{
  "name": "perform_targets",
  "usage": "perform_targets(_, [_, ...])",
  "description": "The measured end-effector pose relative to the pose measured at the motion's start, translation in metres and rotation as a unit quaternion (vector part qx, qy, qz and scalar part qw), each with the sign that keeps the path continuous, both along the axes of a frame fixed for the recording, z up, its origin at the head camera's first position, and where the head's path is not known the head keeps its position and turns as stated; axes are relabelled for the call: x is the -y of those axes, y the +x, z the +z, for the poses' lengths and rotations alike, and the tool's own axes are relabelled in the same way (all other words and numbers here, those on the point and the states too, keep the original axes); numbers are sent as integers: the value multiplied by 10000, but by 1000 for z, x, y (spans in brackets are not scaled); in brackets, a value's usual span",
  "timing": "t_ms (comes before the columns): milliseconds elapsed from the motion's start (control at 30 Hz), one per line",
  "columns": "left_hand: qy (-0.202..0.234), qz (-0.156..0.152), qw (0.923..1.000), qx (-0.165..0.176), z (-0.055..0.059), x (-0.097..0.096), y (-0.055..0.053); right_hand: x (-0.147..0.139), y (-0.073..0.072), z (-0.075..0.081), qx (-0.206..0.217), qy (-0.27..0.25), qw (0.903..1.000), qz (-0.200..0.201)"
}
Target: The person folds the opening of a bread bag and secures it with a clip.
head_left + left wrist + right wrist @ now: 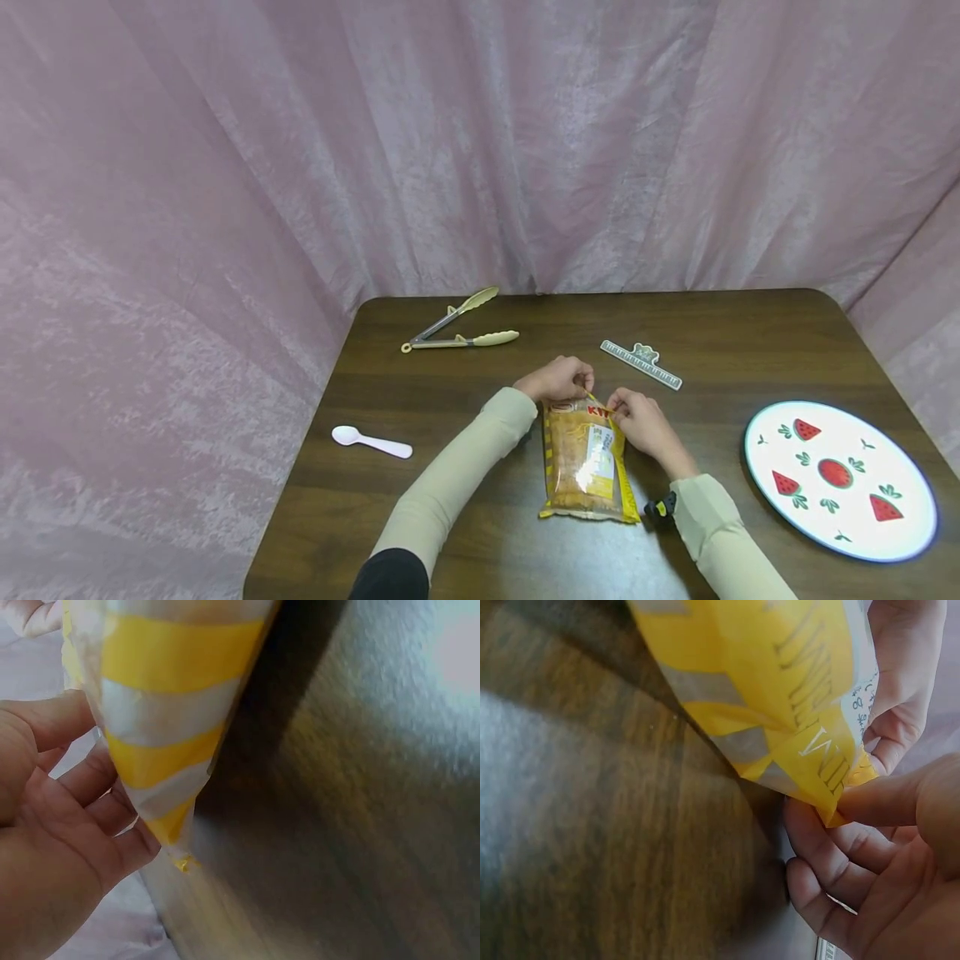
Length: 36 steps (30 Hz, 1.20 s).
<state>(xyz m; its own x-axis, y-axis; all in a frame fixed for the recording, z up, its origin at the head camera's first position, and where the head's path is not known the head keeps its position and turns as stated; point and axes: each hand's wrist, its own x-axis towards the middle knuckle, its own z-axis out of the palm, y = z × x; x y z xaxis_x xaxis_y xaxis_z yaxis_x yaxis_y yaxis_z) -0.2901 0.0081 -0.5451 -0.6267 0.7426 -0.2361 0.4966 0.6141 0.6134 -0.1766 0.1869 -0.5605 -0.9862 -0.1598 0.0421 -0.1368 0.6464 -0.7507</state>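
Note:
A yellow-trimmed clear bag of bread point(573, 462) lies on the table in front of the person, a white label on its face. At the bag's far end, my left hand point(561, 380) pinches the top edge between thumb and fingers. My right hand point(647, 423) pinches the same edge near its right corner. In the left wrist view, the striped side of the bag point(172, 690) runs down beside the left hand point(67, 825). The right wrist view has the right thumb and forefinger holding the yellow corner of the bag point(802, 735).
Open tongs point(442, 331) with cream tips lie at the back left, and a white spoon point(372, 442) at the left. Behind the right hand is a ruler-like clip point(642, 363). A white oval plate with watermelon pictures point(847, 450) stands at the right of the brown table point(480, 517).

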Motion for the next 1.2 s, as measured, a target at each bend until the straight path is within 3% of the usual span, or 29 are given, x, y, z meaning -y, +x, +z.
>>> perform_targets(300, [296,109,9980,555,-5,6,-3,1,1,-3,-28,-72,9999,-86])
perform_targets(433, [358,210,9973,609,-4,7,-3,1,2,-1,0,-198,9998,-94])
perform_targets(667, [251,205,9978,573,-4,9,-3,2,2,3,507,-506,9972,-196])
perform_targets(933, [390,306,9953,827,-4,6,0,4,2,3,741,-478,9943,-602])
perform_targets(1200, [640,475,9918,995,-4,3,3,3,2,6,811,-158,9952,-523])
